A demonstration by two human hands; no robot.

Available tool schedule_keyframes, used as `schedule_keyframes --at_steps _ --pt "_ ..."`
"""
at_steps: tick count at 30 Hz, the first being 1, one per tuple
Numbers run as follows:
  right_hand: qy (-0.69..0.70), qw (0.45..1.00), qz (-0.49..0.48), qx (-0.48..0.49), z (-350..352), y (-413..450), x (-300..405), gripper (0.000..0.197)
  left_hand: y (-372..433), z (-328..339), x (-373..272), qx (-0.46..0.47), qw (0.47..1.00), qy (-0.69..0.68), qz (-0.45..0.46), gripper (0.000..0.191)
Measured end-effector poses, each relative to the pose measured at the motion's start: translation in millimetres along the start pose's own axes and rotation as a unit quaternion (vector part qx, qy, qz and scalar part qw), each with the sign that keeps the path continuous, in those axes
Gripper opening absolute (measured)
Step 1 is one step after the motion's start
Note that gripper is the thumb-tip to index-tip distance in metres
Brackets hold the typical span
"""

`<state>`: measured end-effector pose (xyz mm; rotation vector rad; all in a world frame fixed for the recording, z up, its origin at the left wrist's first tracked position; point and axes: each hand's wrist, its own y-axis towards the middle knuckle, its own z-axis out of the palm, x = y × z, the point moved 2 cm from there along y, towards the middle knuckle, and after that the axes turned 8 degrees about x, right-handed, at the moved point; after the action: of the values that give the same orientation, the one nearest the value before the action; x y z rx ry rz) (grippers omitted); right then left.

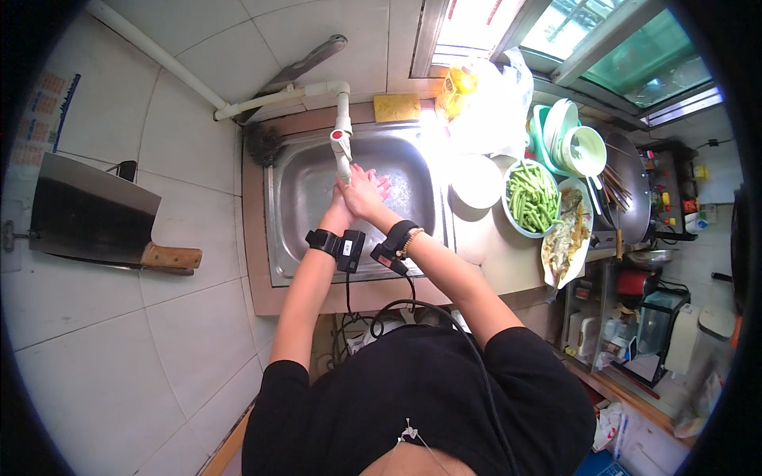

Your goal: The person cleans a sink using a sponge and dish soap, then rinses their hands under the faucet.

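Note:
My right hand (361,191) lies across my left hand (338,209), palms meeting, below the spout of a white plastic tap (342,156) with a red dot on its top. Fingertips stick out past the hands on the right, somewhat apart. No object shows in either hand, though part of the left is hidden under the right. Both hands are inside a stainless steel sink (297,232), where water splashes on the basin floor (405,178). Each wrist wears a black strap with a small cabled box, and the right one also a beaded bracelet (411,243).
Right of the sink stand a white bowl (476,181), a bowl of green beans (531,199), a plate of cooked fish (565,238), stacked bowls (583,149) and a wok (631,196). A yellow sponge (397,108) and steel scourer (264,144) sit behind. A cleaver (95,208) hangs left.

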<state>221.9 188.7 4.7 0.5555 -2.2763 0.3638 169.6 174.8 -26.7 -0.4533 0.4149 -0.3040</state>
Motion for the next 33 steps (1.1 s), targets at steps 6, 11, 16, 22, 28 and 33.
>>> schedule_keyframes --at_steps 6,11,16,22,28,33 --pt "-0.013 0.997 -0.029 0.074 -2 10 2 0.043 -16 0 -4 0.096 0.990 -0.088 -0.053 0.055" --pt "-0.262 0.945 -0.094 0.168 -9 2 -4 0.042 -25 5 -8 0.023 0.999 -0.028 0.031 0.051" --pt "-0.075 0.993 -0.054 0.079 4 -12 13 0.045 -19 16 9 0.345 0.917 -0.185 0.078 0.056" --pt "-0.105 0.970 -0.034 0.217 -22 8 4 0.042 -15 -6 8 0.154 0.977 -0.146 -0.032 0.043" --pt "-0.194 0.963 -0.162 0.092 -23 -16 10 0.034 -20 -6 -6 0.096 0.992 -0.054 0.063 0.038" --pt "-0.096 0.978 -0.186 0.005 -17 -14 24 0.036 -14 -15 4 0.100 0.993 -0.035 0.052 0.034"
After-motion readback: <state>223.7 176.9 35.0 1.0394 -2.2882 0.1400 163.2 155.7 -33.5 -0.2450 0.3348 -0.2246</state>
